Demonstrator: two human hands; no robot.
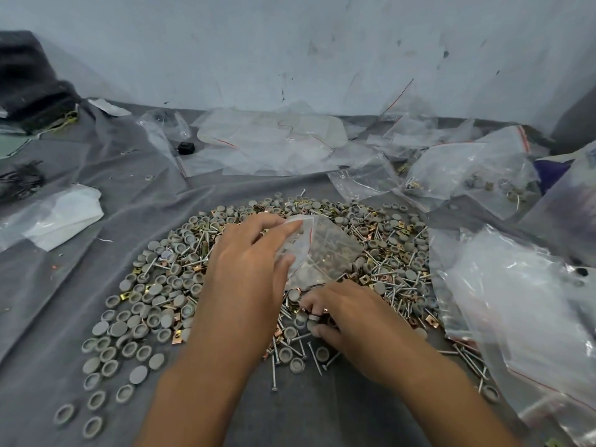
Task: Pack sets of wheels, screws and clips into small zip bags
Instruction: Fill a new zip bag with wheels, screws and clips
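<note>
- Filling is the step in hand: the left hand (pixel 245 269) pinches a small clear zip bag (pixel 317 253) by its red-striped mouth edge, thumb under and fingers over, holding it above the middle of the heap.
- Just below that bag, the right hand (pixel 351 321) curls down into the pile, fingertips closed round a few small pieces, grey wheels (pixel 138 321) it seems; exactly how many I cannot tell.
- Parts already show dimly through the held bag, so I judge this set to be partly packed.
- Next, as I see it, the picked pieces have to travel up to the bag's mouth, which the left hand would need to keep gaping; then screws (pixel 392 287) and brass-coloured clips (pixel 432 321), lying mixed to the right of the picking fingers, must be added.
- Tangled parts are the hindrance: wheels, screws and clips overlap, so a clean count is hard.
- Beyond the held bag lie empty zip bags (pixel 267 140) on the grey cloth (pixel 96 162); to its right, filled bags (pixel 467 169) crowd near the heap's edge.
</note>
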